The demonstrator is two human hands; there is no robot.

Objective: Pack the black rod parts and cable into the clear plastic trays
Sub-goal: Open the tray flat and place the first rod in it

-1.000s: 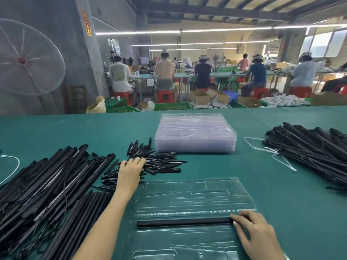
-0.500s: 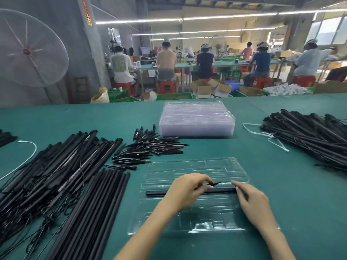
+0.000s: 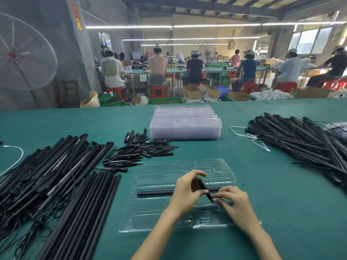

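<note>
A clear plastic tray lies on the green table in front of me. One long black rod sits across a groove in it. My left hand grips a short pointed black part over the tray's middle. My right hand pinches that part's pointed tip, fingers curled. Piles lie to the left: short pointed parts, plain long rods and rods tangled with black cable.
A stack of clear trays stands behind the open tray. Another heap of black rods with cables fills the right side, beside a white tie. A white cable lies at far left. Seated workers sit beyond the table.
My left hand left the pile of short parts, carrying one over the tray. My right hand moved from the rod's right end to that part's tip. The camera view shifted.
</note>
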